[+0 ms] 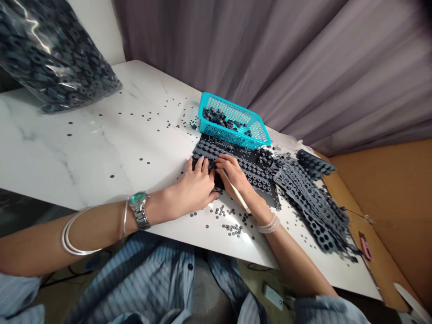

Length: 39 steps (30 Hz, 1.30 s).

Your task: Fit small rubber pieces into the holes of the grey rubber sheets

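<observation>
Aslant, pale stick (pixel 237 193) in right hand (pixel 241 180), tip probably far-left.

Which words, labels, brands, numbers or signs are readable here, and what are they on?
None can be read anywhere.
Watch: any dial markings are too small and blurred.
Pink object: any marking is too small.
Plastic bag: no lettering shows.
Blue basket: no lettering shows.

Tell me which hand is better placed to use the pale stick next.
Right, most likely: the right hand grips the pale stick, while the left hand has its fingertips on the dark sheet.
</observation>
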Each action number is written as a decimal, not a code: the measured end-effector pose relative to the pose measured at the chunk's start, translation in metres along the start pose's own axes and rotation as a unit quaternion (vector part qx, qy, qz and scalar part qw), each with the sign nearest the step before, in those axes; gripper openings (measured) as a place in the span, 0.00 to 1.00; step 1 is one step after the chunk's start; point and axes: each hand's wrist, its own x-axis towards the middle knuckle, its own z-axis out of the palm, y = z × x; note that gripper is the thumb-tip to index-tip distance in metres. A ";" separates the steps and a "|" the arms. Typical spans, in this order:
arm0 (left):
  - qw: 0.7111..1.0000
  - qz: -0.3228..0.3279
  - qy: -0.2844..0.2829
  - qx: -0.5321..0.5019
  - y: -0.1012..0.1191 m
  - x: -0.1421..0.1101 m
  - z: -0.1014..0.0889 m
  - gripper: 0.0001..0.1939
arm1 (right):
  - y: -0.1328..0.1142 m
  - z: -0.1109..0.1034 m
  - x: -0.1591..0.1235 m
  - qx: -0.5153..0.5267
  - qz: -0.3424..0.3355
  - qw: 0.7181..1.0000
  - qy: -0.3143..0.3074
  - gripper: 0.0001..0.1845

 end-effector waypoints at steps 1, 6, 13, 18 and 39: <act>1.000 0.003 0.001 -0.001 0.000 0.000 0.000 0.30 | -0.001 0.000 0.001 -0.006 -0.004 1.000 0.007 0.09; 1.000 0.000 0.003 0.001 -0.001 0.000 0.000 0.32 | -0.008 -0.021 0.006 -0.075 0.067 0.986 0.135 0.10; 1.000 -0.011 -0.006 -0.002 0.001 -0.002 -0.002 0.33 | 0.041 -0.080 -0.038 -0.164 0.189 0.954 0.167 0.10; 1.000 -0.023 -0.008 -0.003 0.002 -0.002 0.001 0.34 | 0.032 -0.080 -0.030 -0.175 0.204 0.946 0.181 0.09; 1.000 -0.018 0.012 0.002 0.001 -0.001 0.009 0.35 | -0.005 -0.006 0.022 0.009 0.050 0.999 -0.006 0.09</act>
